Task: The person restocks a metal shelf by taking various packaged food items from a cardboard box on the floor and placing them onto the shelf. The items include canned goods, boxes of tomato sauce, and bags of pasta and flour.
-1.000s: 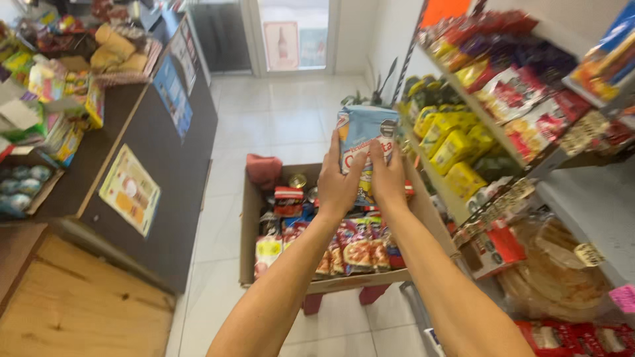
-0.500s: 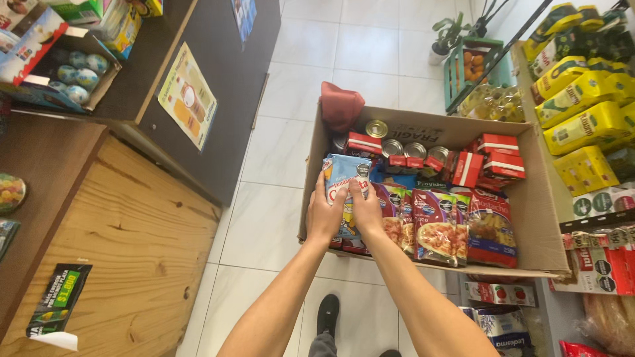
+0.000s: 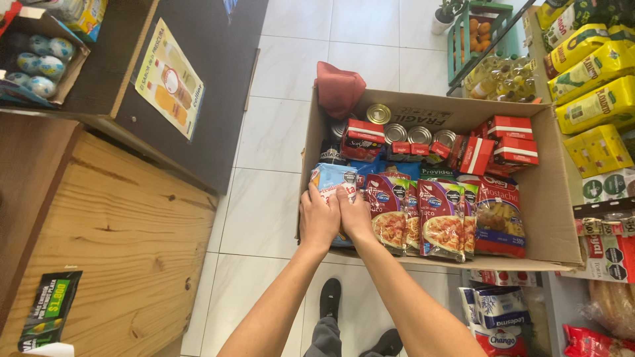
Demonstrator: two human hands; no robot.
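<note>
Both hands meet at the near left corner of the cardboard box (image 3: 562, 218) — the left hand (image 3: 319, 219) and right hand (image 3: 356, 215) side by side, fingers curled onto a light blue packet (image 3: 331, 177) standing there. Just right of it along the near edge stand sauce pouches (image 3: 440, 218). Beyond them — red cartons (image 3: 509, 127) and tins (image 3: 419, 135) toward the far wall, a red cloth (image 3: 338, 87) over the far left corner.

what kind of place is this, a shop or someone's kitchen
Most likely a small grocery shop. Shelves on the right carry rows of identical yellow packets, a wooden counter stands on the left, and both hands, left hand and right hand, press a light blue packet into an open cardboard box of stock.
</note>
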